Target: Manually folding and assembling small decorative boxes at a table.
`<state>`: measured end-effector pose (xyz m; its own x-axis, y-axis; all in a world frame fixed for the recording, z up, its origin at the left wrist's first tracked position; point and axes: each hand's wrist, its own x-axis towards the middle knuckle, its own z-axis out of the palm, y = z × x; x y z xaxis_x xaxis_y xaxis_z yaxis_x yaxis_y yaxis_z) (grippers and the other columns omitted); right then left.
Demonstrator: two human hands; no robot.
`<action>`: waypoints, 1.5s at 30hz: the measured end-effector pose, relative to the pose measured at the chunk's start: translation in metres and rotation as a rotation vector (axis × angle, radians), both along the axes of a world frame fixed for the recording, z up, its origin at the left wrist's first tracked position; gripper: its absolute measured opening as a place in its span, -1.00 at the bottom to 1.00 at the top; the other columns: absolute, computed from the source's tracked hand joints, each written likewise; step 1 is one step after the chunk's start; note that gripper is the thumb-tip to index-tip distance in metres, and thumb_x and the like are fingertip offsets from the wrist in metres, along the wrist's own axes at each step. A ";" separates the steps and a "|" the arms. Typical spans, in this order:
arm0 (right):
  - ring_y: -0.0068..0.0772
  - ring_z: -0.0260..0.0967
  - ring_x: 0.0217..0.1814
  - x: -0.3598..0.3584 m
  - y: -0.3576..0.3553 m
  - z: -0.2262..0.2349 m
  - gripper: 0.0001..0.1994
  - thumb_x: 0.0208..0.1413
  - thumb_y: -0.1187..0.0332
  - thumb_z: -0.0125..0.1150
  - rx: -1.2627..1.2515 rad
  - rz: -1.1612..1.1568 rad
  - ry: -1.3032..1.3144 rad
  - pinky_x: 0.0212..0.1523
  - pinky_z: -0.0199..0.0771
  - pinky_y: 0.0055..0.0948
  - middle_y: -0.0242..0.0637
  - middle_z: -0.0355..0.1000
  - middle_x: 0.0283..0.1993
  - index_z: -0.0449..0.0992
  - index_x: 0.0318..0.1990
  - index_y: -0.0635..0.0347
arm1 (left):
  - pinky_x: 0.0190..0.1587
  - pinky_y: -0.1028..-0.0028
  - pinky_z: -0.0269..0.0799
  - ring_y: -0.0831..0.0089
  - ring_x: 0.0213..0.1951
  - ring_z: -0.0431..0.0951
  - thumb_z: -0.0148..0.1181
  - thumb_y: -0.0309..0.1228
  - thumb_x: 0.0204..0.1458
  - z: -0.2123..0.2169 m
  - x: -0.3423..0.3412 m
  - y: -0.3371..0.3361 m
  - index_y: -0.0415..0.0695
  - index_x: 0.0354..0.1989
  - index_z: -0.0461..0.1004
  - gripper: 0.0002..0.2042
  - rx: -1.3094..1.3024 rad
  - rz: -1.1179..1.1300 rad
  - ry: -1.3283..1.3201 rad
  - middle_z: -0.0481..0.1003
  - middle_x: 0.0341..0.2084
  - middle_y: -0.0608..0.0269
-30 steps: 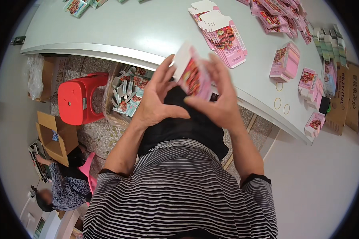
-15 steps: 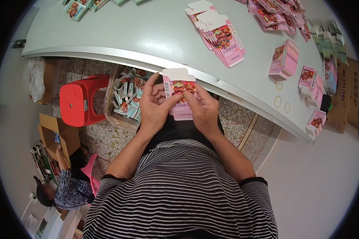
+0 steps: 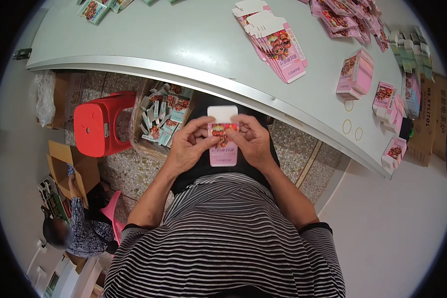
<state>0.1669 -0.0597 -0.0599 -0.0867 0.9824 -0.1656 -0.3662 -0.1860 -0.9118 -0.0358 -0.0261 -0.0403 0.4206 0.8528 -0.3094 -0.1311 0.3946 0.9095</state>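
Note:
A pink printed carton is held upright over my lap, its white top flap raised. My left hand grips its left edge, thumb across the printed front and fingers by the base of the flap. On the opposite edge, my right hand pinches it the same way. Whether the carton is flat or partly opened out, I cannot tell. Beyond my hands, on the table, lies a fanned stack of flat pink cartons with white flaps.
Farther right are a bundle of pink cartons, a heap of pink cartons and loose rubber bands. Left of my legs stand a box of small cartons and a red stool. At lower left, another person reaches into a cardboard box.
Both hands have drawn the carton down, closer to my body. My fingers have shifted up to the base of its flap. The other person's head and arm have moved slightly.

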 end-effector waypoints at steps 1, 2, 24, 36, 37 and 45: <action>-0.48 0.48 -0.07 0.004 -0.004 -0.005 -0.76 0.20 0.60 0.18 -0.049 0.060 -0.025 -0.07 0.53 -0.56 -0.14 0.42 -0.03 0.42 0.01 0.43 | -0.09 0.55 0.54 0.49 -0.12 0.57 0.23 -0.65 0.11 -0.002 -0.004 -0.001 -0.31 0.15 0.37 -0.59 -0.017 -0.079 0.063 0.55 -0.17 0.09; -0.48 0.48 -0.07 0.006 -0.008 -0.010 -0.76 0.20 0.60 0.18 -0.050 0.060 -0.025 -0.07 0.53 -0.56 -0.14 0.42 -0.03 0.42 0.01 0.43 | -0.10 0.55 0.54 0.50 -0.13 0.57 0.24 -0.62 0.11 -0.008 -0.007 -0.004 -0.29 0.09 0.42 -0.65 0.030 -0.119 0.144 0.55 -0.16 0.12; -0.55 0.49 -0.13 0.011 -0.024 0.009 -0.85 0.15 0.52 0.28 0.077 0.033 -0.128 -0.13 0.54 -0.57 -0.18 0.51 -0.05 0.58 -0.12 0.30 | -0.27 0.64 0.45 0.64 -0.28 0.52 0.30 -0.59 0.07 0.023 0.000 -0.007 -0.30 -0.16 0.60 -0.84 -0.008 -0.049 0.222 0.57 -0.29 0.23; -0.67 0.42 -0.22 0.012 -0.014 0.019 -0.86 0.20 0.51 0.22 -0.128 0.127 -0.036 -0.18 0.44 -0.62 -0.36 0.49 -0.23 0.59 -0.13 0.36 | -0.28 0.63 0.41 0.62 -0.31 0.50 0.27 -0.57 0.09 0.034 0.001 0.004 -0.28 -0.21 0.63 -0.88 0.045 -0.162 0.293 0.56 -0.33 0.22; -0.66 0.42 -0.21 0.011 -0.014 0.019 -0.86 0.19 0.52 0.22 -0.126 0.125 -0.035 -0.18 0.43 -0.62 -0.36 0.48 -0.23 0.60 -0.14 0.36 | -0.33 0.66 0.39 0.66 -0.35 0.49 0.27 -0.55 0.09 0.028 0.000 0.001 -0.27 -0.21 0.63 -0.87 0.048 -0.137 0.249 0.58 -0.30 0.23; -0.61 0.44 -0.20 0.014 -0.018 0.006 -0.86 0.17 0.54 0.23 -0.035 0.118 -0.102 -0.18 0.46 -0.60 -0.29 0.50 -0.19 0.61 -0.14 0.32 | -0.16 0.54 0.52 0.48 -0.22 0.60 0.25 -0.53 0.12 0.029 -0.007 0.008 -0.27 -0.15 0.63 -0.84 0.091 -0.264 0.246 0.60 -0.17 0.06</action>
<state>0.1806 -0.0777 -0.0544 -0.1817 0.9600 -0.2130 -0.2454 -0.2540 -0.9355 -0.0431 -0.0183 -0.0110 0.5527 0.7534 -0.3563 0.1912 0.3015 0.9341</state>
